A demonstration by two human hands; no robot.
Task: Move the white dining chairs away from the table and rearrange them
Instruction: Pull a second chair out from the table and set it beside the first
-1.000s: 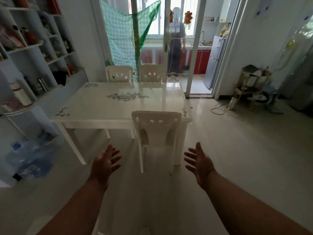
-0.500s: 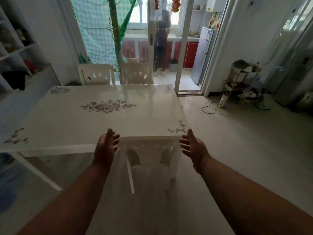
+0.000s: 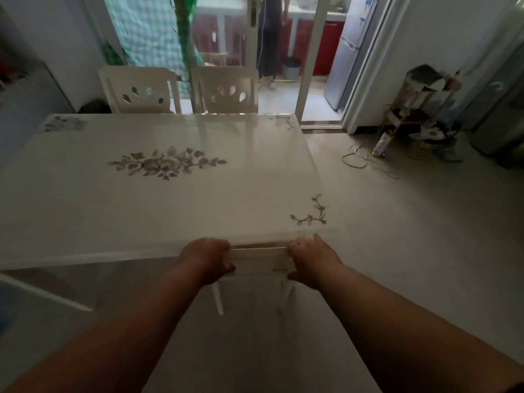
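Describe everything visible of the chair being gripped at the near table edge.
The near chair looks like white plastic. Only its backrest top and one thin leg show; the rest is hidden. It stands tucked against the table edge. The left hand and right hand clasp the backrest's two ends.

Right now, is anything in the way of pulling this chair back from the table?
Nothing visible. Both hands, left and right, already grip the chair back at the table edge, and the floor toward the camera looks bare. The chair's legs under the table are mostly hidden.
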